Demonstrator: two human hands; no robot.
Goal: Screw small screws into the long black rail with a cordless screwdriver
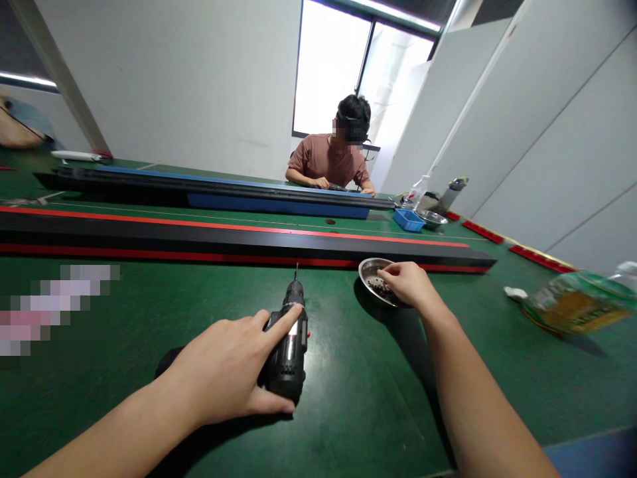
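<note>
A black cordless drill [289, 352] lies on its side on the green table, its bit pointing away toward a long black bar with red edges [239, 240]. My left hand [233, 362] is wrapped over the drill's body, index finger stretched along the top. At the right, my right hand [402, 277] reaches into a round metal bowl [367, 267] that holds small dark pieces, perhaps screws. Its thumb and fingertips are pinched together over them. Whether a piece is between the fingertips is too small to make out.
Behind the bar lies another long dark bar [239, 190] with blue parts. A co-worker [326, 159] sits across the table. A blue bin [409, 220] and a second metal bowl [432, 218] stand at the back right. A clear green-lidded plastic container [580, 302] is at the right.
</note>
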